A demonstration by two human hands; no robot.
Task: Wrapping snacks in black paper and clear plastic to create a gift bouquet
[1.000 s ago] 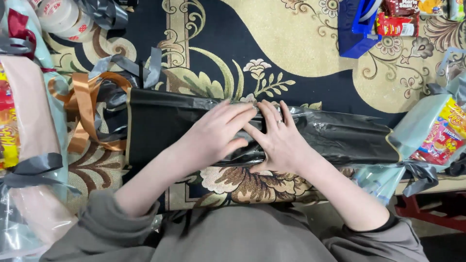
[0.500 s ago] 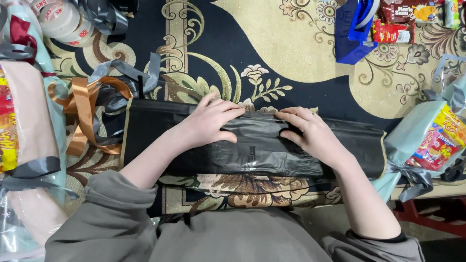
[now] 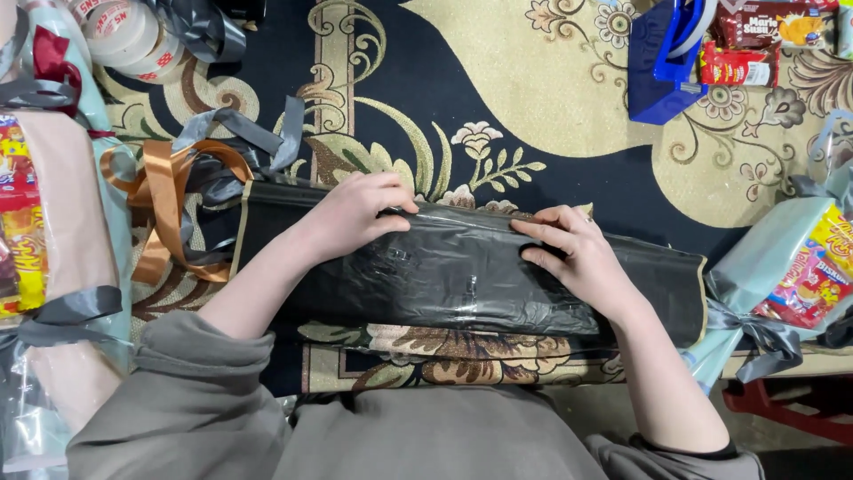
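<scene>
A long black plastic-wrapped parcel [image 3: 462,276] lies across the carpet [image 3: 551,98], close to the person. A second ago both hands sat together at its middle; now they have slid apart. The left hand [image 3: 355,213] presses the top edge, fingers curled over it. The right hand [image 3: 577,253] lies flat, fingers together. The wrap now looks smooth. At the right is a pale blue parcel with a grey bow [image 3: 782,276]. At the left are an orange ribbon [image 3: 164,182] and tape rolls [image 3: 120,36]. Farther off sit a blue tape holder [image 3: 662,62] and red snack packets [image 3: 755,44].

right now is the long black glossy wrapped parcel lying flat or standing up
Lying flat: the long black glossy wrapped parcel stretches sideways across the patterned carpet, left hand and right hand pressing on top.
</scene>
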